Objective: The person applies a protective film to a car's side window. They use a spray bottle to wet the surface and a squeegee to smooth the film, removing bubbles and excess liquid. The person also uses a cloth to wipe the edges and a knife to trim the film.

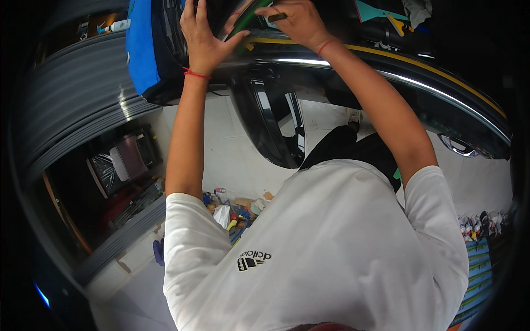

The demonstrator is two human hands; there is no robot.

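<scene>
Both arms reach forward over the side of a black car (pixel 279 69). My left hand (pixel 205 47) is open, fingers stretched up and thumb spread to the right, against the dark glass area. Beside its thumb runs a slanted green strip (pixel 243 23); its upper end meets my right hand. My right hand (pixel 298 23) is closed around a slim tool with a dark brown handle (pixel 277 17). The tool's working end is hidden by the fingers and the frame's top edge. Just below the hands, yellow tape (pixel 270 41) follows the car's window edge.
The side mirror (pixel 301 127) juts toward me. Blue cloth (pixel 142 47) covers the car's front, with a spray bottle (pixel 118 26) beyond. A teal sheet (pixel 372 11), yellow scraper (pixel 396 25) and crumpled cloth (pixel 418 11) lie upper right. Mixed items (pixel 234 212) pile on the floor.
</scene>
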